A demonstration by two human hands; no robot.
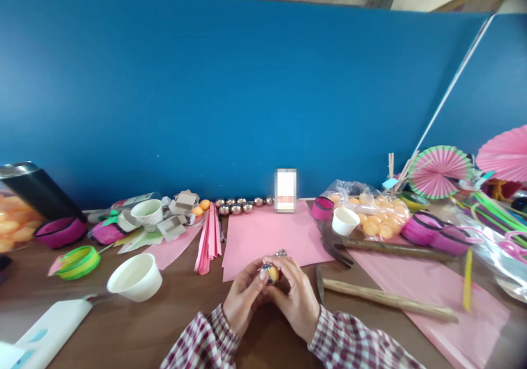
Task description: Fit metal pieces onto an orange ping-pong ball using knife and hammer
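Both hands meet over the front edge of a pink sheet (pixel 269 237). My left hand (pixel 244 297) has its fingers curled round the left side of a small shiny ball (pixel 270 273), silver with an orange-yellow patch. On the other side, my right hand (pixel 297 297) grips the same ball between thumb and fingers. A small silvery cluster (pixel 280 253) lies just beyond the fingertips. Several shiny silver balls (pixel 236 208) stand in rows behind the sheet, and folded pink strips (pixel 209 242) lie to its left.
Two hammers (pixel 387 297) lie at the right, near a bag of orange balls (pixel 376 215) and a paper cup (pixel 345 221). At left are a white bowl (pixel 135 277), a patterned cup (pixel 147 214), a green ring (pixel 78 262) and a white power strip (pixel 51 330). A blue partition (pixel 263 83) rises behind.
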